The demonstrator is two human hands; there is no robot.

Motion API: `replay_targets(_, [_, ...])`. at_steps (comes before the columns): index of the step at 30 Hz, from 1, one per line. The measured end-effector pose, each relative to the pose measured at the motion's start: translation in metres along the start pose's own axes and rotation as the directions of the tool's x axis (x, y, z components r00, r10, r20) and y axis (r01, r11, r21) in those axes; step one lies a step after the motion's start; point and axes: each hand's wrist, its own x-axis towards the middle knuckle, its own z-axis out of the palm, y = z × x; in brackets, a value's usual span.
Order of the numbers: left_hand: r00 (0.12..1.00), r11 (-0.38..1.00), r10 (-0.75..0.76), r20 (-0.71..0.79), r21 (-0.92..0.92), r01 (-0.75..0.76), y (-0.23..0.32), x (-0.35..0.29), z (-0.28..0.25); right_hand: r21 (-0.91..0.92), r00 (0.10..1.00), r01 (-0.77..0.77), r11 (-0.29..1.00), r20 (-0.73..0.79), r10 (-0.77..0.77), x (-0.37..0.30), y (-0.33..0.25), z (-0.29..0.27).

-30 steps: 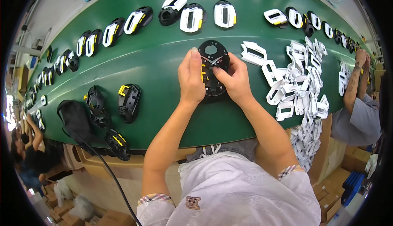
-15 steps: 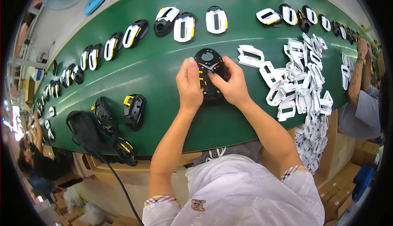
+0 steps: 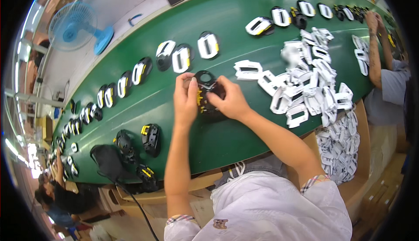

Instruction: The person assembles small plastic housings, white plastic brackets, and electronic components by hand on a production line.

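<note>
Above the green table, I hold a black oval plastic housing [image 3: 204, 76] between both hands. It has a round recess at its far end, a pale V-shaped line across the middle and small yellow tabs along its left side. My left hand [image 3: 186, 100] grips the left edge, thumb upright along it. Wrapped round the right edge is my right hand [image 3: 232, 100], its thumb pressed on the housing's face below the V. The fingers underneath are hidden. A loose white plastic frame [image 3: 248, 70] lies to the right of my right hand.
White frames [image 3: 301, 84] are heaped at the right, with more in a cardboard box [image 3: 365, 136] below. Black-and-white assembled units [image 3: 208, 45] line the far side. Black housings [image 3: 151, 140] and a black corded object [image 3: 109, 160] lie left. A co-worker's arm [image 3: 375, 53] reaches in at right.
The view has tilted and shifted, bringing more of the blue fan and a dark flat object at the back into sight. Both hands keep their hold on the housing.
</note>
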Motion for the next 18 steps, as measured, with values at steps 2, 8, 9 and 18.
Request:
replay_targets(2, [0.991, 0.953, -0.038, 0.128, 0.304, -0.003, 0.022, 0.023, -0.011, -0.002, 0.998, 0.042, 0.999, 0.041, -0.042, 0.002, -0.004, -0.002])
replay_targets(8, [0.933, 0.541, 0.31, 0.182, 0.773, -0.331, 0.064, 0.111, 0.012, 0.286, 0.998, 0.041, 0.957, 0.039, -0.054, 0.013, 0.013, -0.008])
replay_targets(9, [0.889, 0.464, 0.427, 0.165, 0.804, -0.372, 0.06, 0.124, 0.018, 0.3, 0.999, -0.029, 0.954, 0.039, 0.019, 0.012, 0.01, -0.01])
replay_targets(18, [0.897, 0.083, 0.044, 0.441, 0.893, -0.443, -0.016, 0.115, 0.087, -0.11, 0.978, 0.185, 0.977, 0.116, -0.173, 0.005, 0.019, 0.003])
